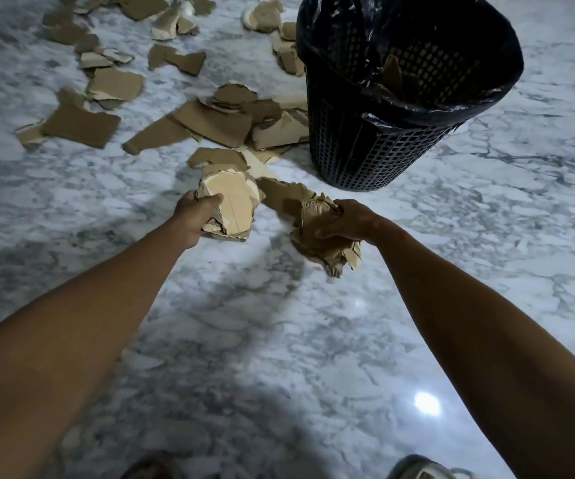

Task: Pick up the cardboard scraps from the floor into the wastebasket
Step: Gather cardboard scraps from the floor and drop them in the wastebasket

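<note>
Only a few scraps lie inside the wastebasket [407, 98], while most cardboard scraps [217, 122] litter the floor [279, 340] beside it, and left hand [194, 216] and right hand [344, 221] each grip a bundle near its base.

Brown cardboard scraps [210, 124], black mesh wastebasket [365, 146], grey-veined white marble floor [279, 340].

Both forearms [71, 340] are bare, with no sleeves in view.
</note>
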